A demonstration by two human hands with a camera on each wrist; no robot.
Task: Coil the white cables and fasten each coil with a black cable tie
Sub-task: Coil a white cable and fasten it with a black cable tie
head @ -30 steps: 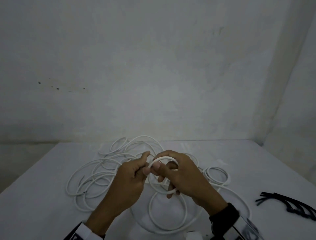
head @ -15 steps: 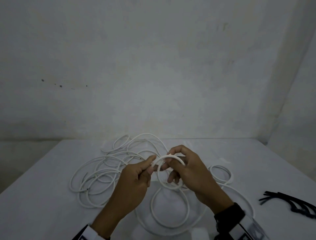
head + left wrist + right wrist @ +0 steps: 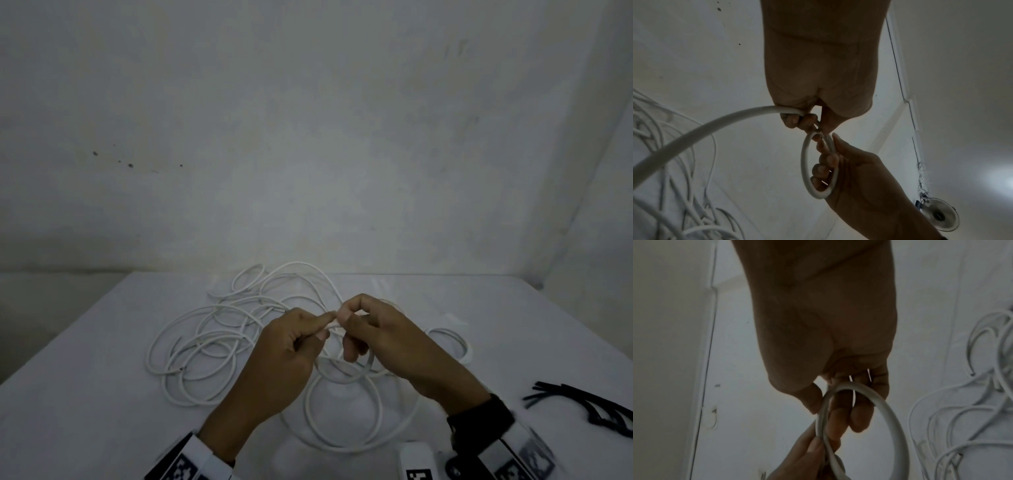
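Above the white table point(image 3: 85, 394) both hands meet over a white cable. My left hand point(image 3: 310, 334) pinches the cable point(image 3: 719, 123) between thumb and curled fingers. My right hand point(image 3: 349, 322) holds a small loop of the same cable point(image 3: 804, 164), its fingers curled through the loop point(image 3: 890, 410). More of this cable lies in wide loops point(image 3: 342, 411) under the hands. A tangle of loose white cables point(image 3: 212, 339) sprawls to the left. A bundle of black cable ties point(image 3: 592, 407) lies at the right edge.
A small white cable coil point(image 3: 452, 346) rests right of the hands. The table stands against a grey wall point(image 3: 308, 137) in a corner. A white marked block point(image 3: 416, 460) sits at the near edge by the right wrist. A fan point(image 3: 941, 214) appears in the left wrist view.
The loop in the right hand has tightened and dropped lower under its fingers. Both hands have drawn close at the fingertips, the left thumb meeting the right fingers on the cable.
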